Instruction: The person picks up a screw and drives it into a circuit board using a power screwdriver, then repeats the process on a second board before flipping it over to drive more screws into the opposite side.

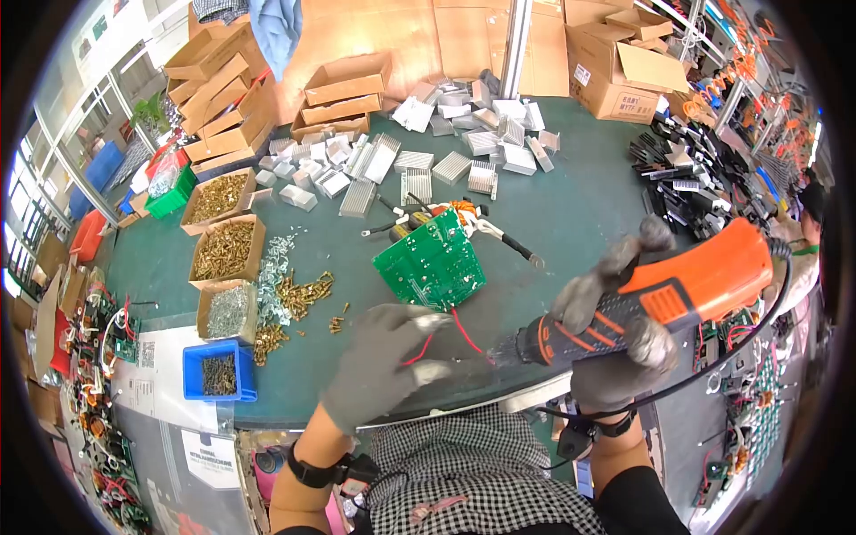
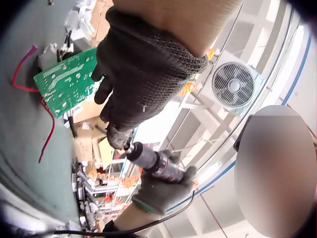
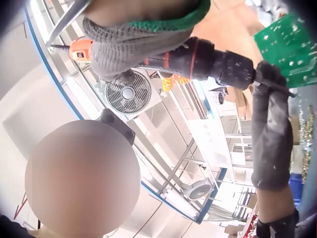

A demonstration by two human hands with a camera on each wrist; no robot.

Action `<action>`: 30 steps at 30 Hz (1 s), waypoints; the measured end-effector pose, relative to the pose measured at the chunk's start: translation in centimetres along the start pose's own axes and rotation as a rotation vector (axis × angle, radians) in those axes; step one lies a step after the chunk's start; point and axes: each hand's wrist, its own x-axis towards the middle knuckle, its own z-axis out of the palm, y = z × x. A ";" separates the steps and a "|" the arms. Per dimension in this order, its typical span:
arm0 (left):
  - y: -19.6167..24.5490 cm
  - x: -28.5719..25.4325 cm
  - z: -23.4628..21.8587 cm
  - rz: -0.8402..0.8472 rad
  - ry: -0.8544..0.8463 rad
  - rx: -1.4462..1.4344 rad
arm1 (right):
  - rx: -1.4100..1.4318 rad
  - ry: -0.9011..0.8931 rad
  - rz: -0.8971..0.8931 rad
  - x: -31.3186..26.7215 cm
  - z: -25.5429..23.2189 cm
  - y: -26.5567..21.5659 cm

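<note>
My gloved right hand [image 1: 649, 343] grips an orange and black electric screwdriver [image 1: 704, 272], its dark nose pointing left over the front of the bench. Across from it, my gloved left hand [image 1: 370, 361] has its thumb and forefinger spread apart. In the right wrist view the straight fingers of the left hand [image 3: 272, 134] overlap the screwdriver's thin bit [image 3: 277, 87]. Just beyond the left fingertips a green circuit board [image 1: 430, 260] lies tilted, solder side showing. Red wires [image 1: 465, 330] run from its near edge toward me. Thick leads with lugs [image 1: 517, 248] stick out behind it.
Silver heatsinks [image 1: 374, 160] are heaped at the back. Brass screws fill cardboard boxes [image 1: 203, 283] on the left, with a blue bin [image 1: 241, 374] nearest me. Loose screws [image 1: 303, 294] lie beside them. Black parts [image 1: 691, 192] pile up at right. The screwdriver's cord [image 1: 758, 334] loops in front.
</note>
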 end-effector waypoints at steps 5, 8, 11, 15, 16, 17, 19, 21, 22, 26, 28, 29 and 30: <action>-0.6 -1.5 0.7 -0.042 -0.027 0.019 | -0.028 -0.017 -0.060 1.0 1.0 0.6; -0.6 -1.3 1.8 -0.026 -0.035 0.000 | -0.032 -0.021 -0.034 1.1 1.5 1.1; -0.4 -0.9 2.1 -0.012 0.022 0.046 | -0.084 -0.021 -0.034 1.5 2.1 1.1; -1.5 -1.2 2.9 -0.067 0.045 -0.059 | -0.072 0.038 0.043 1.6 3.6 0.4; -1.6 -1.2 3.0 -0.064 0.052 -0.076 | -0.038 0.028 0.027 2.1 4.3 0.5; -1.8 -1.1 3.0 -0.060 0.060 -0.093 | -0.005 0.018 0.010 2.6 4.9 0.7; -2.0 -1.1 3.1 -0.058 0.056 -0.107 | -0.001 0.002 0.002 2.9 4.9 1.1; -2.2 -1.1 3.0 -0.067 0.049 -0.141 | 0.000 -0.037 -0.034 3.0 4.2 1.4; -2.3 -1.1 3.0 -0.077 0.045 -0.169 | 0.001 -0.059 -0.055 3.0 3.8 1.6; -2.4 -1.1 2.9 -0.108 0.041 -0.272 | 0.006 -0.142 -0.138 3.1 2.4 2.3; -2.8 -1.1 3.0 -0.071 0.040 -0.259 | 0.004 -0.177 -0.170 3.3 1.9 2.6; -2.9 -1.1 3.1 -0.052 0.041 -0.252 | 0.005 -0.191 -0.178 3.3 1.7 2.8; -3.1 -1.2 3.1 -0.064 0.023 -0.311 | 0.007 -0.193 -0.186 3.3 1.7 3.0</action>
